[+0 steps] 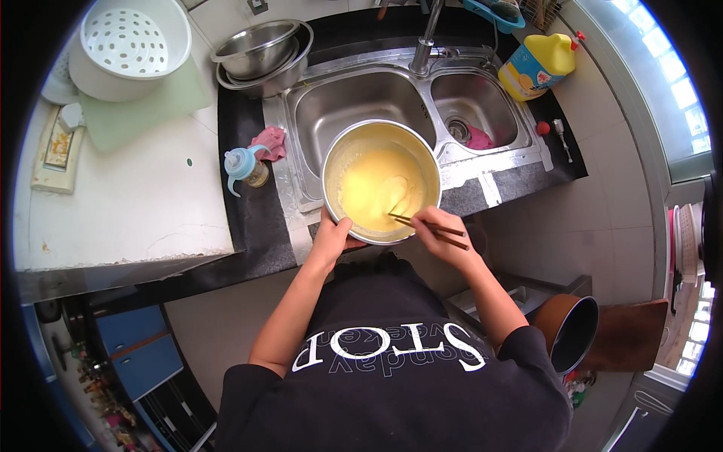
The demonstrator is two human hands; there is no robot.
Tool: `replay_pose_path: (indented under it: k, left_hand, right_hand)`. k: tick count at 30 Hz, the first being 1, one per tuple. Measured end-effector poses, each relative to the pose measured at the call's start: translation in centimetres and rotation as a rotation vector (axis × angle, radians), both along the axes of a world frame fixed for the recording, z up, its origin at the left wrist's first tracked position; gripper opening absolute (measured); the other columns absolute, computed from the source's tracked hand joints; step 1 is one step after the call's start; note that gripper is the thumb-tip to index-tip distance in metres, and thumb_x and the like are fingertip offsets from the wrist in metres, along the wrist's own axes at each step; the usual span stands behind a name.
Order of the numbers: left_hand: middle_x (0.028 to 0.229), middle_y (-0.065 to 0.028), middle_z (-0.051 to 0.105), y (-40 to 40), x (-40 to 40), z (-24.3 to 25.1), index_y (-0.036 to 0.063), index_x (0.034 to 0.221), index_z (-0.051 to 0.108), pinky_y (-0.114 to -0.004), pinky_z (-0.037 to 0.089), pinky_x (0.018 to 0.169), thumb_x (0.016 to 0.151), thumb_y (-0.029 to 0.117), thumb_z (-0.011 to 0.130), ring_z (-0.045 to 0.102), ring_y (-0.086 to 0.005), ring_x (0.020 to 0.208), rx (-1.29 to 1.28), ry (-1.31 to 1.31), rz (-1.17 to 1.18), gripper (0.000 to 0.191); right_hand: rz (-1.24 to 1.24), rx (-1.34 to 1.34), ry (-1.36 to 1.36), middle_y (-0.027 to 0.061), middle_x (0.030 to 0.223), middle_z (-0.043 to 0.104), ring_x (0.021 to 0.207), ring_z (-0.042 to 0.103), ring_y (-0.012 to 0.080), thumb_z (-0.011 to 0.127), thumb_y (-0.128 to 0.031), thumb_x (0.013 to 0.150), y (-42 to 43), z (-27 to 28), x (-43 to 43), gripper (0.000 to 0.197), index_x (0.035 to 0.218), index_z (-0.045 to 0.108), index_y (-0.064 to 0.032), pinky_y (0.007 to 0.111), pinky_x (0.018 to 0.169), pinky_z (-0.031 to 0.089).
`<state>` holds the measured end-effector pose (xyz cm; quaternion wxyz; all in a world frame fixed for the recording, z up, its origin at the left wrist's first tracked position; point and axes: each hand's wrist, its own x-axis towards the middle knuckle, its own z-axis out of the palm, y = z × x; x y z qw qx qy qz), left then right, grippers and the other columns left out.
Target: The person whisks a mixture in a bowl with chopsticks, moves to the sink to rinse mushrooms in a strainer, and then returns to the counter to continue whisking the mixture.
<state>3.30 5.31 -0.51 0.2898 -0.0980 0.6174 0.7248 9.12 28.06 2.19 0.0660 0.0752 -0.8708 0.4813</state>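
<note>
A round metal bowl (332,148) is held up over the front edge of a double sink. Inside it lies a smooth yellow batter (367,186) with a folded ripple on its right side. My left hand (332,240) grips the bowl's near left rim, thumb on the outside edge and the other fingers partly hidden beneath. A pair of dark chopsticks (446,230) sits in my right hand (443,237) at the near right rim. Their tips reach into the batter.
Behind the bowl is the stainless steel sink (361,101) with its faucet (422,56). Stacked metal bowls (254,51), a pink cloth (271,142) and a blue-handled baby bottle (243,165) stand left. A yellow detergent jug (536,68) is at the right, and a pot (570,333) lower right.
</note>
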Motion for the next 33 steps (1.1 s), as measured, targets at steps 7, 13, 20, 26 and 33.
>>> replay_pose_path:
  k: [7,13,20,26,33]
  left_hand:
    - [0.126,-0.0186,0.048,-0.4,0.0,0.0,0.0070,0.139,0.019,-0.037,0.060,0.072,0.092,0.010,0.042,0.063,-0.0291,0.099,-0.017,-0.027,-0.028,0.052]
    - [0.126,-0.0184,0.048,-0.3,-0.1,-0.1,0.0078,0.139,0.019,-0.038,0.060,0.073,0.092,0.010,0.041,0.063,-0.0291,0.098,-0.010,-0.002,-0.035,0.052]
    - [0.126,-0.0179,0.047,-0.2,0.1,-0.3,0.0066,0.138,0.021,-0.039,0.060,0.074,0.092,0.009,0.041,0.061,-0.0296,0.102,-0.012,-0.007,-0.041,0.051]
    - [0.127,-0.0174,0.047,-0.7,-0.2,-2.0,0.0072,0.139,0.021,-0.040,0.059,0.077,0.091,0.008,0.040,0.060,-0.0297,0.104,-0.066,0.057,-0.063,0.051]
    - [0.126,-0.0168,0.049,-0.4,-0.5,0.2,0.0067,0.139,0.023,-0.039,0.059,0.075,0.091,0.007,0.040,0.061,-0.0288,0.102,-0.024,-0.068,-0.032,0.051]
  right_hand:
    - [-0.029,0.210,0.041,0.0126,0.079,0.061,0.072,0.063,0.0308,0.064,-0.007,0.085,0.5,-0.3,-2.2,0.007,0.086,0.058,-0.0027,0.034,0.061,0.050]
    - [0.006,0.165,0.284,0.0112,0.076,0.059,0.066,0.061,0.0319,0.065,-0.008,0.083,-0.4,-0.5,-4.9,0.008,0.083,0.057,-0.0056,0.038,0.057,0.048]
    - [0.189,0.181,0.270,0.0113,0.079,0.060,0.069,0.061,0.0320,0.064,-0.007,0.084,-0.7,-1.3,-4.8,0.007,0.087,0.058,-0.0045,0.037,0.059,0.049]
    - [0.338,0.303,0.204,0.0098,0.069,0.054,0.062,0.058,0.0312,0.065,-0.010,0.082,-2.1,1.5,-2.4,0.017,0.076,0.049,-0.0051,0.039,0.054,0.047]
    - [0.115,0.375,0.209,0.0091,0.072,0.055,0.063,0.058,0.0313,0.064,-0.008,0.082,1.3,0.3,-4.7,0.010,0.080,0.054,-0.0059,0.038,0.054,0.047]
